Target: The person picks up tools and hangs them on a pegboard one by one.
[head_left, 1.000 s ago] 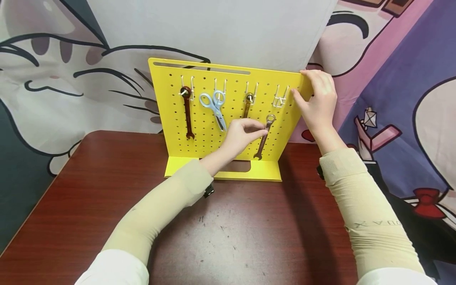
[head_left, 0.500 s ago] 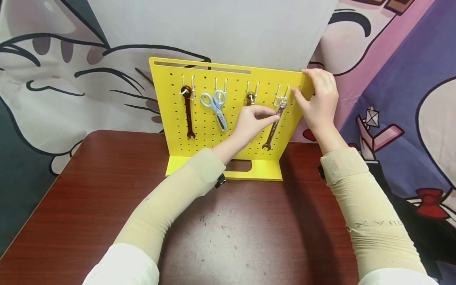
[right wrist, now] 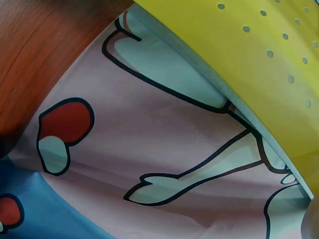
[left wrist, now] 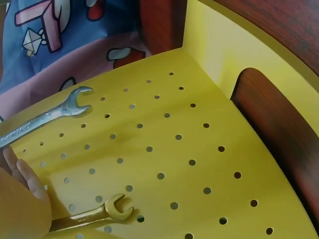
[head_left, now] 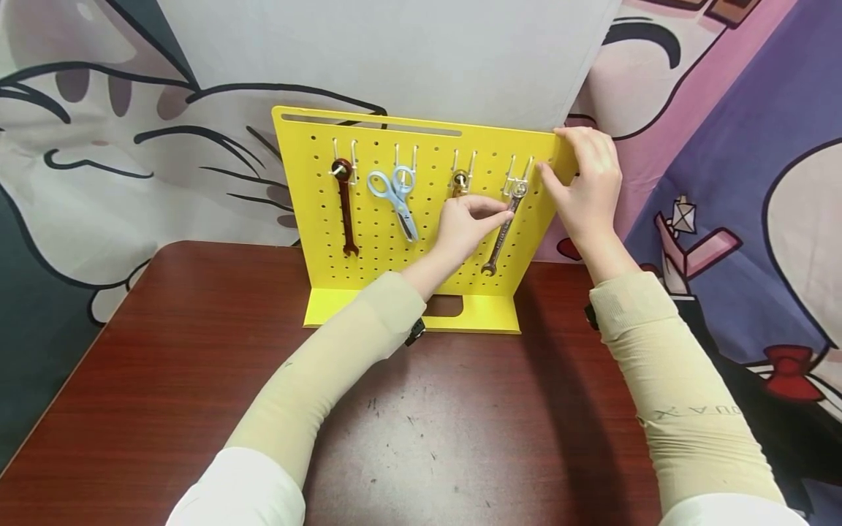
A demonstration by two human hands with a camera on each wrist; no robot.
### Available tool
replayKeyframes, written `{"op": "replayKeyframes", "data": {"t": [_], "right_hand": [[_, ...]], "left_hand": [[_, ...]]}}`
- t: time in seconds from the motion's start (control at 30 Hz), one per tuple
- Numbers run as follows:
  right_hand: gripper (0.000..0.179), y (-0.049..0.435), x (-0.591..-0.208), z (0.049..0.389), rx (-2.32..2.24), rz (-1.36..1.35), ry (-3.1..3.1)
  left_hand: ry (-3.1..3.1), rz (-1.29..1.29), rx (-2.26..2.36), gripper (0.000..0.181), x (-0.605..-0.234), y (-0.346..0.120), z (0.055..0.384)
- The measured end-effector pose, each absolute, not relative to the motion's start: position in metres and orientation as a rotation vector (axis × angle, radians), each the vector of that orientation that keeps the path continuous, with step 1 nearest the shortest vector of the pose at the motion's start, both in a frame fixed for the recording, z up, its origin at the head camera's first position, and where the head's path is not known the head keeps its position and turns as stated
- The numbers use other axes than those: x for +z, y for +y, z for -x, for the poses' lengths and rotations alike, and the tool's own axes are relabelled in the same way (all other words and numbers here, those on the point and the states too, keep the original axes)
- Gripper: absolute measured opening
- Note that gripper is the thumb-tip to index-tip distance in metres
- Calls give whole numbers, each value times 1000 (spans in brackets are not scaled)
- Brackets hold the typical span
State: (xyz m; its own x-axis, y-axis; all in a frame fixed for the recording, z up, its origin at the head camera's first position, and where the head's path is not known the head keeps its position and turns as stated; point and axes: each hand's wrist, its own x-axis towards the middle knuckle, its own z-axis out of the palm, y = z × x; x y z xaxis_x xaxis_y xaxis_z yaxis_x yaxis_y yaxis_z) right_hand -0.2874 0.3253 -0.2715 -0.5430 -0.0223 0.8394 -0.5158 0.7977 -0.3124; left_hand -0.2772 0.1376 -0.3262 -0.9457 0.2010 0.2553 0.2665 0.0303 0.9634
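Observation:
In the head view my left hand [head_left: 460, 226] pinches a silver combination wrench [head_left: 500, 241] between thumb and fingers. The wrench tilts, its ring end at the rightmost white hook [head_left: 509, 177] on the yellow pegboard [head_left: 296, 190]; whether the ring is over the prong cannot be told. Its open jaw end [left wrist: 77, 103] shows in the left wrist view, apart from the board's foot. My right hand [head_left: 588, 183] grips the board's upper right edge, thumb on the front. In the right wrist view, only a sliver of that hand appears at the lower right corner.
A dark red wrench [head_left: 346, 208], light blue scissors [head_left: 397, 197] and a brass-coloured wrench [left wrist: 89, 217] hang on the other hooks. The board stands on a reddish-brown table [head_left: 217, 351], before a cartoon-printed cloth [head_left: 217, 190].
My left hand has moved up and to the right, bringing the silver wrench's ring end from below the rightmost hook to it. My right hand stays on the board's edge.

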Motion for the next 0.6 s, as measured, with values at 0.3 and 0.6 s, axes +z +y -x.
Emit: {"op": "replayKeyframes", "data": {"t": [0.3, 0.6], "right_hand": [[38, 325, -272, 288, 681, -392, -2063], [38, 324, -272, 288, 686, -392, -2062]], "left_hand": [[-2254, 502, -1983, 19, -329, 142, 280], [-2251, 446, -1853, 17, -330, 146, 278]]}}
